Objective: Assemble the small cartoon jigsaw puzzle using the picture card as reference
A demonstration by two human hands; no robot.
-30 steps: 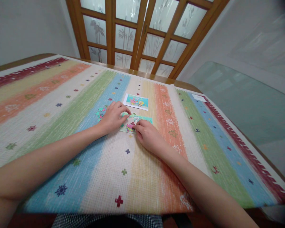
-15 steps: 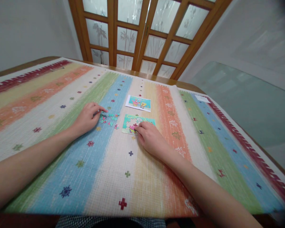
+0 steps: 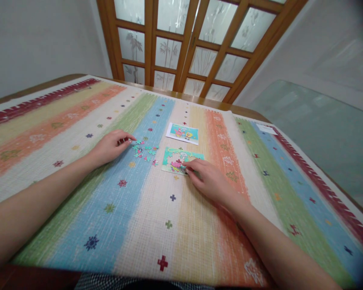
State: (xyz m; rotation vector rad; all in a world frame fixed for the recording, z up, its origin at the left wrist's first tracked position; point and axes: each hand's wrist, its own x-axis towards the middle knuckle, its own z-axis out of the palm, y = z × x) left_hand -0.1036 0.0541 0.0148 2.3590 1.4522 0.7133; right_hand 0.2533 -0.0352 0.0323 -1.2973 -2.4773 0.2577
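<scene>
My left hand (image 3: pixel 115 146) is at the left side of a loose pile of jigsaw pieces (image 3: pixel 143 151). Its thumb and index finger are closed together on a puzzle piece (image 3: pixel 139 141) at the pile's upper left. My right hand (image 3: pixel 207 177) lies over the lower right of a partly assembled jigsaw puzzle (image 3: pixel 168 155). The index finger stretches onto the pink cartoon part, with the thumb apart below it; no piece shows between them. My fingers hide the puzzle's lower right corner. Just beyond the puzzle lies a picture card (image 3: pixel 184 133) with pink and yellow cartoon figures.
A striped tablecloth (image 3: pixel 151 209) with printed stars, crosses and trees covers the table. White paper (image 3: pixel 266 129) lies near the right edge. Beyond the table stand wooden doors with frosted panes (image 3: pixel 168 50). A pale glass panel (image 3: pixel 314 108) stands at the right.
My left thumb and index finger have come together at the pile's upper left edge. The right index finger and thumb have spread apart on the puzzle. The whole view has shifted slightly.
</scene>
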